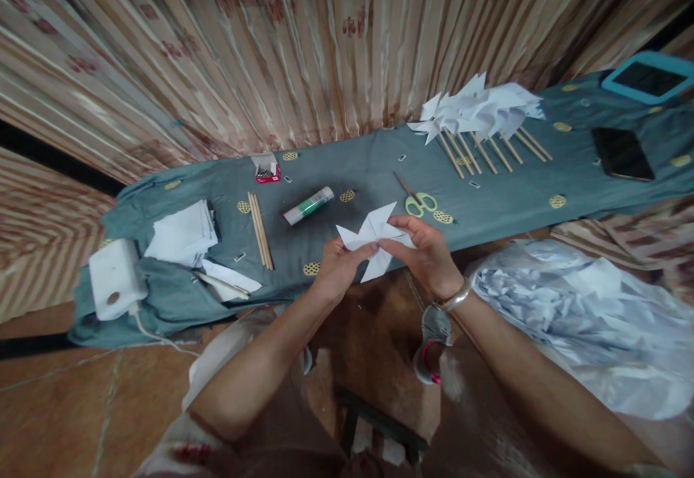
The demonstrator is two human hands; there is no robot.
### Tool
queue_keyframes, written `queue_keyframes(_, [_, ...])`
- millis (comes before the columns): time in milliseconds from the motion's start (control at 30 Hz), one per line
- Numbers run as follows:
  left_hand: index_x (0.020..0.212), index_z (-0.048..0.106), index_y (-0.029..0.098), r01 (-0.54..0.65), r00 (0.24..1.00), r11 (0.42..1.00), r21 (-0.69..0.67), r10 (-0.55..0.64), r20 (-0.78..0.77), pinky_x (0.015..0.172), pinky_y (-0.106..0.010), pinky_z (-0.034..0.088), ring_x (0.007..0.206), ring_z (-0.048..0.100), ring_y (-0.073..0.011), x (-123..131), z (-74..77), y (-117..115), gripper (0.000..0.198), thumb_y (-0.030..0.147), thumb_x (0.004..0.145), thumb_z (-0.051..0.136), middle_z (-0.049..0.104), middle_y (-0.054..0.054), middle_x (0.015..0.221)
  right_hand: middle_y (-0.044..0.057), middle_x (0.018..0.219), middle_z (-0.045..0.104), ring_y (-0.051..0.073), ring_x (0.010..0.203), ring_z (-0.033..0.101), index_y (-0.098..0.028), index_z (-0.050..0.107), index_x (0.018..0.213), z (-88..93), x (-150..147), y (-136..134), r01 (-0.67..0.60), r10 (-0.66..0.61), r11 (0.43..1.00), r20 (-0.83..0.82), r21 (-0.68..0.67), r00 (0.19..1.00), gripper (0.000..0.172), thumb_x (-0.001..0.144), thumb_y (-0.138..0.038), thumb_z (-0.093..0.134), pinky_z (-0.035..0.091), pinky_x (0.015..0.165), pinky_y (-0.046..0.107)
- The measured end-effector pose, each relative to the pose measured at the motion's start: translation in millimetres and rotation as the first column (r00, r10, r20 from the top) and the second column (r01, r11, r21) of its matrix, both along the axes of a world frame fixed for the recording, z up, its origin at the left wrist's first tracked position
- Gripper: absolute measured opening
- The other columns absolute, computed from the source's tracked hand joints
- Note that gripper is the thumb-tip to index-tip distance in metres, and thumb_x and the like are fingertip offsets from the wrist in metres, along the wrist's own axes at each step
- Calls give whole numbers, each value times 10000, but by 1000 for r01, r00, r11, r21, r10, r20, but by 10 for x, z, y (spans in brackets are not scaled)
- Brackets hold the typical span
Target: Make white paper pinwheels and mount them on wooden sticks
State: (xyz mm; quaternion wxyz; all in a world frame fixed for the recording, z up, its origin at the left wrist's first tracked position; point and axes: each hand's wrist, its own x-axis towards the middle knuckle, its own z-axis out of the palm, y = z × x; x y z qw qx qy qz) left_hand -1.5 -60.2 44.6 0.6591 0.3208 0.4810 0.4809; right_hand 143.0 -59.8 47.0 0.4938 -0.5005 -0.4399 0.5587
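Note:
A white paper pinwheel (374, 228) is held between both hands over the near edge of the cloth-covered table (358, 167). My left hand (339, 265) grips its left side, the thumb pressed near the centre. On the right side my right hand (426, 250), with a bracelet at the wrist, pinches the paper, its thumb also near the middle. Just beyond the right hand lie green-handled scissors (420, 203). A glue stick (309, 205) rests left of them. Several wooden sticks (260, 232) lie farther left, with a small red box (267, 169) behind them.
White paper sheets (181, 232), a pen (222, 285) and a white device (115, 279) with a cable are at left. Finished pinwheels on sticks (480, 116) lie back right, near a phone (623, 153) and blue-framed tablet (648, 77). A bag of folded paper (585, 312) is lower right.

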Motion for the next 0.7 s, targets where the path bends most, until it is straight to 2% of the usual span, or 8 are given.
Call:
queue_keyframes(167, [683,735,140,7,1000,1000,-6,-7,15,695,-274,477,628,615,-135,-5,19,-5,281,314,505,865,722,-21,686,-3,819,687,143,685,589,-208,641,899,-15,10,11,7,-7,1000,9,-8,1000,344,613,-294,814,472,650,294])
queue_keyframes(367, [653,729,145,17,1000,1000,10,-17,14,701,-272,480,622,613,-134,1,45,1,284,337,497,868,716,-15,664,-32,707,660,138,606,562,-220,627,840,1,20,21,7,-7,1000,13,-10,1000,305,610,-300,812,446,604,294])
queue_keyframes(700, [637,706,154,-10,996,999,37,13,-87,665,-274,475,625,614,-151,-17,2,-3,231,313,524,830,705,-9,660,-6,781,669,157,679,576,-220,628,857,-35,6,5,14,-17,999,71,45,997,304,631,-321,804,453,662,308])
